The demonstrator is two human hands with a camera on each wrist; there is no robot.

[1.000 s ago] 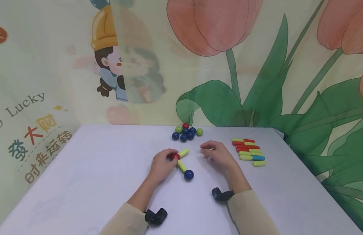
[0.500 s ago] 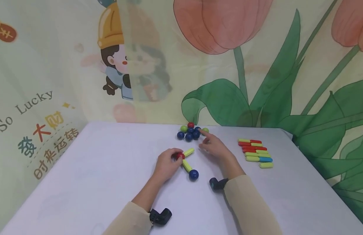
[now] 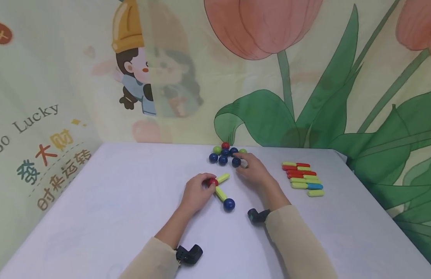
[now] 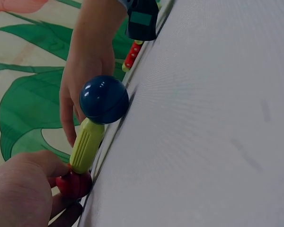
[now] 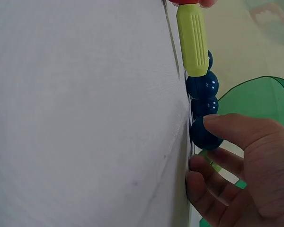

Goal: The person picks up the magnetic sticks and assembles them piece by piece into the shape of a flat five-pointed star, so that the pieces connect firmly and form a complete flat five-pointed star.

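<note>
My left hand [image 3: 197, 195] pinches a red ball [image 3: 213, 182] low over the white table. Two yellow-green rods join this ball; one rod [image 3: 223, 178] points away to the right. The other rod [image 3: 221, 194] runs toward me and carries a large blue ball [image 3: 229, 204] on its end, also plain in the left wrist view. At the front right of the ball cluster, my right hand [image 3: 256, 171] holds a blue ball [image 3: 236, 162] between thumb and fingers. In the right wrist view the thumb lies on that blue ball [image 5: 204, 135], with the fingers partly behind it.
Beside the right hand, several blue balls [image 3: 223, 160], a red ball [image 3: 225, 145] and green balls [image 3: 217, 150] cluster near the table's back edge. Yellow, red and blue rods [image 3: 302, 175] lie stacked in rows at right. A printed wall stands behind the table [image 3: 107, 201].
My right hand has reached forward and left to the cluster, taken hold of a blue ball and drawn it slightly apart. The left hand keeps its grip on the red ball.
</note>
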